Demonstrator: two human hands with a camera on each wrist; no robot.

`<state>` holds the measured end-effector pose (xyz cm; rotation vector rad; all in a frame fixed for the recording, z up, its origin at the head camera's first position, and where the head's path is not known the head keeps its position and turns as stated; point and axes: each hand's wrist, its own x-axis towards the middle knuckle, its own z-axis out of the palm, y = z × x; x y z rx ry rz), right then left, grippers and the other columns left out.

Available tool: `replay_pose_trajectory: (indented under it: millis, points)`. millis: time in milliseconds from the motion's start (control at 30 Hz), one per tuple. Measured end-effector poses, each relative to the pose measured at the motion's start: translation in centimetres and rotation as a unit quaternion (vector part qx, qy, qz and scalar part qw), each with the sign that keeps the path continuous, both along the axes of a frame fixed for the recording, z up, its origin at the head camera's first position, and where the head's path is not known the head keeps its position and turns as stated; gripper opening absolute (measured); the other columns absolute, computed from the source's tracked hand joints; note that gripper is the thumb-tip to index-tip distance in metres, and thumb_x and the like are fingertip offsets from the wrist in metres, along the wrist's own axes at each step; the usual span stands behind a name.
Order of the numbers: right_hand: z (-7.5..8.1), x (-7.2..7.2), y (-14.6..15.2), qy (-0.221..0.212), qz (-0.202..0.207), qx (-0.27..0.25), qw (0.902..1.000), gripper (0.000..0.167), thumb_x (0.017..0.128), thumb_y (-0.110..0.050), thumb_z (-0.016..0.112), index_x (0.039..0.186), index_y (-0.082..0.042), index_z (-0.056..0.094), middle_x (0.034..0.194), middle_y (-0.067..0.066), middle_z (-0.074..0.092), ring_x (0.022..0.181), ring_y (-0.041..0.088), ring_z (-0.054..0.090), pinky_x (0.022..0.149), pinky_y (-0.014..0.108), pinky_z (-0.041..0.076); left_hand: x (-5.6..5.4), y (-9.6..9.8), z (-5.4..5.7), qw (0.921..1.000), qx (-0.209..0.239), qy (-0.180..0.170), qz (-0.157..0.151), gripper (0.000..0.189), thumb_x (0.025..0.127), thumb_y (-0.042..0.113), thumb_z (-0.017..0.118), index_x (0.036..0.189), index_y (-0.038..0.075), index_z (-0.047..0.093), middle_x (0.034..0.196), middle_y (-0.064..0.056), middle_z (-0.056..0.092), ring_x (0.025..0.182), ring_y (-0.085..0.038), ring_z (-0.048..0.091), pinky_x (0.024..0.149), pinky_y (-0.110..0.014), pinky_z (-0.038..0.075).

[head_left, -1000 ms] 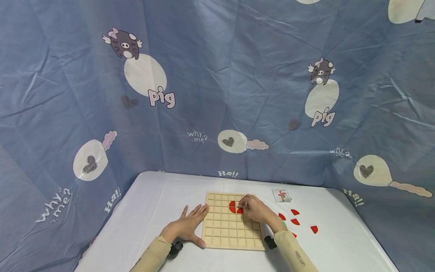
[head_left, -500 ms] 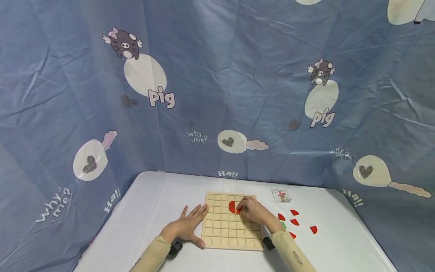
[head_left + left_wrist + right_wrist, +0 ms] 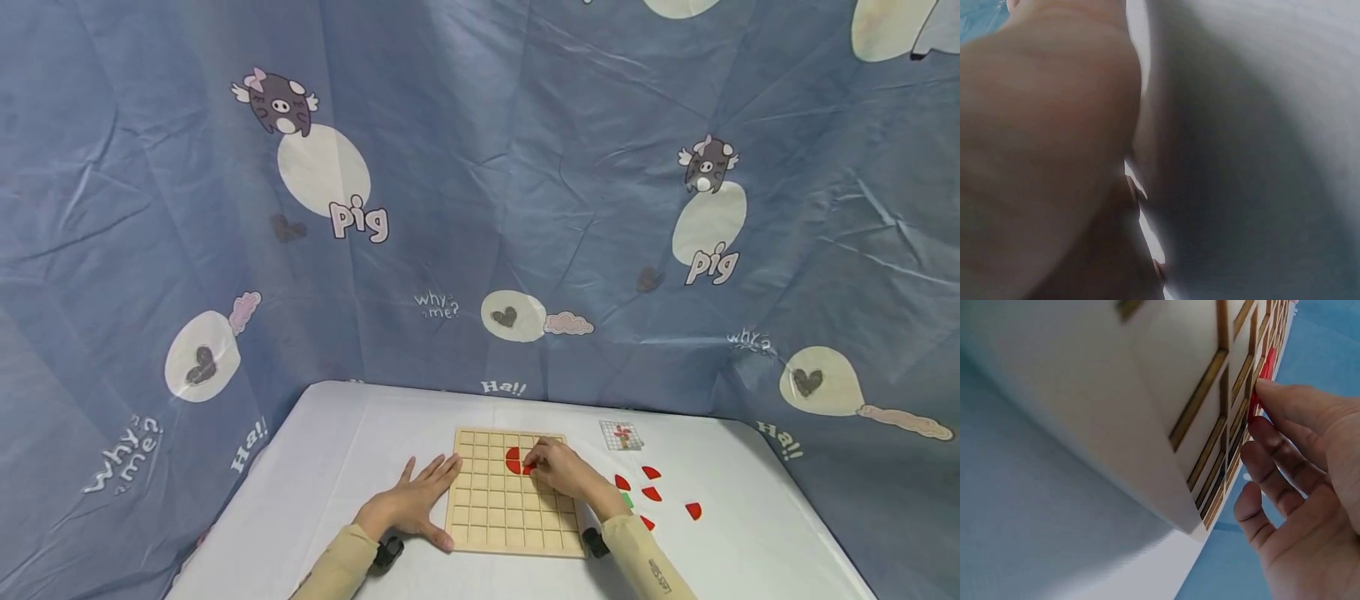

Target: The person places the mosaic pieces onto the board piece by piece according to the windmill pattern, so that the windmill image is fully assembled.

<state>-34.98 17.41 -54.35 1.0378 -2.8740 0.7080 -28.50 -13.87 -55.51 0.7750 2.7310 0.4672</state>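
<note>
Five loose red pcs (image 3: pixel 652 494) lay R of board (image 3: pixel 506 521) on my feed, L hand (image 3: pixel 408 505) rested fingers wide at its L edge, R hand (image 3: pixel 561 468) pinched another red pc (image 3: pixel 528 469).

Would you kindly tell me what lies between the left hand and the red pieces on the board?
In the head view, only bare grid squares of the wooden board lie between the left hand and the red pieces.

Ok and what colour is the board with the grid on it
The board is pale beige; the head view shows it best.
</note>
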Motion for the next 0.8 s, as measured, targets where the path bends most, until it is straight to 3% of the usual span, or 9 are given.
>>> replay_pose_trajectory:
  millis: [367,600,800]
  points:
    - [0.4,-0.3,-0.1,-0.007,-0.001,-0.009,0.9999,0.011,0.087,-0.008,0.071,0.098,-0.012,0.072,0.094,-0.002,0.064,0.08,0.007,0.056,0.069,0.026,0.052,-0.1,-0.2,0.1,1.0,-0.002,0.003,-0.002,0.132,0.058,0.072,0.073,0.156,0.01,0.01,0.164,-0.007,0.005,0.151,-0.03,0.006,0.117,-0.065,-0.003]
    - [1.2,1.1,1.7,-0.04,-0.035,-0.048,0.9975,0.011,0.092,-0.014,0.065,0.102,-0.01,0.069,0.096,-0.002,0.064,0.081,0.007,0.056,0.068,0.025,0.051,0.2,-0.2,0.3,0.9999,0.003,0.009,-0.011,0.13,0.06,0.07,0.074,0.156,0.008,0.011,0.164,-0.01,0.007,0.15,-0.033,0.008,0.116,-0.067,-0.002]
    - [1.6,2.0,4.7,-0.049,-0.081,-0.096,0.9909,0.011,0.087,-0.014,0.071,0.096,-0.012,0.065,0.09,-0.005,0.062,0.081,0.008,0.055,0.069,0.024,0.05,0.2,-0.1,0.4,0.9998,0.005,0.01,-0.017,0.131,0.06,0.071,0.073,0.155,0.007,0.01,0.164,-0.011,0.007,0.15,-0.035,0.009,0.116,-0.068,-0.002]
